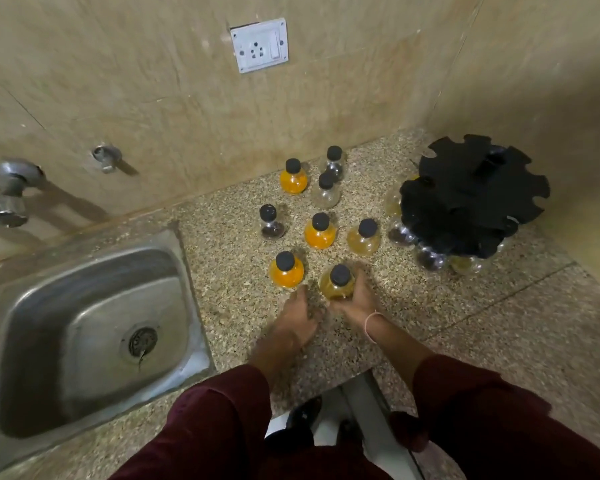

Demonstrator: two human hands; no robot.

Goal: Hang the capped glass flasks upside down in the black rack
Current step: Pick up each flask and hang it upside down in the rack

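Several black-capped round glass flasks stand upright on the speckled counter (430, 317); some hold orange liquid, some pale yellow, some look clear or dark. My right hand (355, 299) wraps the nearest yellow flask (336, 284) from its right side. My left hand (300, 315) lies flat on the counter, just left of that flask and below an orange flask (286, 271). The black two-tier notched rack (471, 195) stands at the far right, with several flasks hanging upside down under its lower rim (430, 258).
A steel sink (84, 341) fills the left side, with taps (7, 199) on the wall above it. A white socket plate (260, 45) is on the tiled back wall. A side wall closes in right behind the rack.
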